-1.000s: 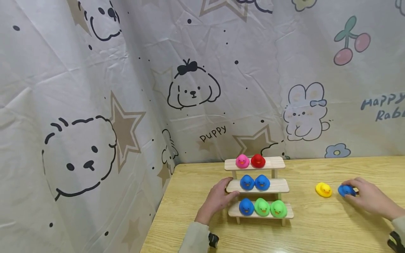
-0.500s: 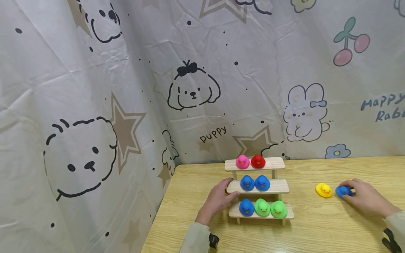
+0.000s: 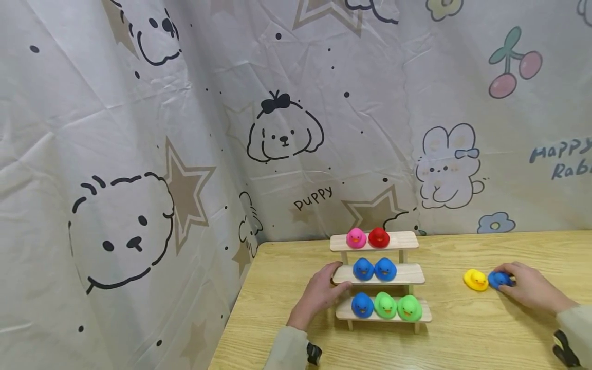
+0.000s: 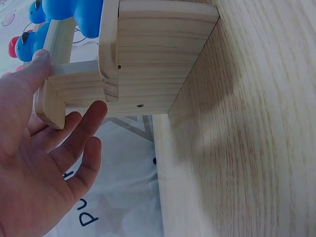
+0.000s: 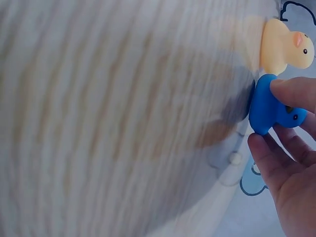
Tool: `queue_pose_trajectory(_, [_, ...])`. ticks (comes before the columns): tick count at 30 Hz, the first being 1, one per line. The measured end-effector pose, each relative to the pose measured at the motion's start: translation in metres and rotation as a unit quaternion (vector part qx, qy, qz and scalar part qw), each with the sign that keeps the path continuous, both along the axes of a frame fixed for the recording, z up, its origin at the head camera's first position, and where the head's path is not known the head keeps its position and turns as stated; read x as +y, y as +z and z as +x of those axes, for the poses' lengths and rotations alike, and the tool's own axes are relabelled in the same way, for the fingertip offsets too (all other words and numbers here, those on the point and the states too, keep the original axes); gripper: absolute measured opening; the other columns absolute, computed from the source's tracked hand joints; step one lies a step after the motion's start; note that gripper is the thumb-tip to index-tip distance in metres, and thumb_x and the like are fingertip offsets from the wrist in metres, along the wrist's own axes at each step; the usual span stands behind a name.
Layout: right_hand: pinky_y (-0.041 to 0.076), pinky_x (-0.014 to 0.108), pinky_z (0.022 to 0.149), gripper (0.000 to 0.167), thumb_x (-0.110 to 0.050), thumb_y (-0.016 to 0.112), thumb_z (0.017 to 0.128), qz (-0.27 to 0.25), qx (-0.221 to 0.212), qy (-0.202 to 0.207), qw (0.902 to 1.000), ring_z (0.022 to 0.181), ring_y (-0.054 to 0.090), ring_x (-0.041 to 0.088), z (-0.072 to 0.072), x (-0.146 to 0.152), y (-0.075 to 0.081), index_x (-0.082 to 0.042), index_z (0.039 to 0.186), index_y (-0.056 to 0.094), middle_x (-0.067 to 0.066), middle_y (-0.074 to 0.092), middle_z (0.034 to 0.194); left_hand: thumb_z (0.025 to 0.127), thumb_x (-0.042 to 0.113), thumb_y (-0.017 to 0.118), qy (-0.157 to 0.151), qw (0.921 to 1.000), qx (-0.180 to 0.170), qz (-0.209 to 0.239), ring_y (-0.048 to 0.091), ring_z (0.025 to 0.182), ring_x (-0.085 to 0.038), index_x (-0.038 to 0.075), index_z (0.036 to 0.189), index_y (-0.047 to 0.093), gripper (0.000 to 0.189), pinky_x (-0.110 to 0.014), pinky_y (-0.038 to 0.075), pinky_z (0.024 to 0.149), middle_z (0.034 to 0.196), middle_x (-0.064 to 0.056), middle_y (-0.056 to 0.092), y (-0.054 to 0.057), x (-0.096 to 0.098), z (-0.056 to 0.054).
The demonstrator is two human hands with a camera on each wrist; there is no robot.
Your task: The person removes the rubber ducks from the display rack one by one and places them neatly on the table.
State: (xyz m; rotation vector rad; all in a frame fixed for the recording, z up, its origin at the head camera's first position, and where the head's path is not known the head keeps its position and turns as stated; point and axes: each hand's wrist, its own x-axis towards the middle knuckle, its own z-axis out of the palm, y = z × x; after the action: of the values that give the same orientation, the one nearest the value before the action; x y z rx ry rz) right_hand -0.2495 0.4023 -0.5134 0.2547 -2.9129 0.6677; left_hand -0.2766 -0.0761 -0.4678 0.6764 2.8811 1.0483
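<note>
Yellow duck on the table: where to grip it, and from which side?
Likely best from above, pinching the near and far sides of the yellow duck's rounded body: it sits upright, and the blue duck in the right hand crowds its right end.

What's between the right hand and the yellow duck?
The blue duck that the right hand pinches; it sits right beside the yellow duck, as the head view shows.
</note>
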Motion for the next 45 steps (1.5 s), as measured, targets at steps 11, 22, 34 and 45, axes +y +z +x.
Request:
queue_pose_trajectory(11, [0.044, 0.059, 0.075, 0.041, -0.006, 0.077, 0.073, -0.003, -0.010, -0.010, 0.9999, 0.090, 0.053, 0.046, -0.0016, -0.0007, -0.0005, 0.012, 0.105, 0.058, 0.032, 0.055, 0.100, 0.091, 0.045, 0.060, -0.008, 0.9999, 0.011, -0.002, 0.055, 0.102, -0.014, 0.011, 0.135, 0.048, 0.057, -0.030, 0.047, 0.085, 0.126, -0.003, 0.055, 0.0002, 0.0001, -0.0004])
queue_pose_trajectory(22, [0.044, 0.059, 0.075, 0.040, -0.003, 0.078, 0.072, -0.004, -0.004, -0.003, 1.0000, 0.090, 0.053, 0.047, 0.0005, -0.0002, -0.0019, 0.012, 0.104, 0.058, 0.031, 0.055, 0.100, 0.090, 0.044, 0.061, -0.005, 0.9999, 0.013, 0.001, 0.055, 0.102, -0.014, 0.012, 0.134, 0.049, 0.056, -0.030, 0.047, 0.085, 0.125, -0.003, 0.056, -0.0004, 0.0005, 0.0003])
queue_pose_trajectory(34, [0.043, 0.061, 0.076, 0.041, -0.002, 0.078, 0.071, 0.006, -0.003, -0.004, 1.0000, 0.092, 0.053, 0.048, 0.0010, -0.0014, 0.0004, 0.012, 0.104, 0.059, 0.032, 0.054, 0.101, 0.090, 0.045, 0.060, -0.001, 1.0000, 0.009, 0.002, 0.055, 0.106, -0.015, 0.013, 0.135, 0.049, 0.057, -0.032, 0.047, 0.087, 0.128, -0.003, 0.055, -0.0012, 0.0007, 0.0010])
queue_pose_trajectory(45, [0.044, 0.059, 0.075, 0.042, -0.001, 0.078, 0.071, 0.005, -0.006, -0.002, 1.0000, 0.091, 0.054, 0.047, 0.0022, -0.0022, 0.0018, 0.012, 0.106, 0.058, 0.032, 0.055, 0.101, 0.090, 0.047, 0.060, 0.000, 1.0000, 0.007, 0.001, 0.055, 0.104, -0.015, 0.013, 0.136, 0.048, 0.058, -0.032, 0.047, 0.087, 0.128, -0.003, 0.054, -0.0015, -0.0001, -0.0003])
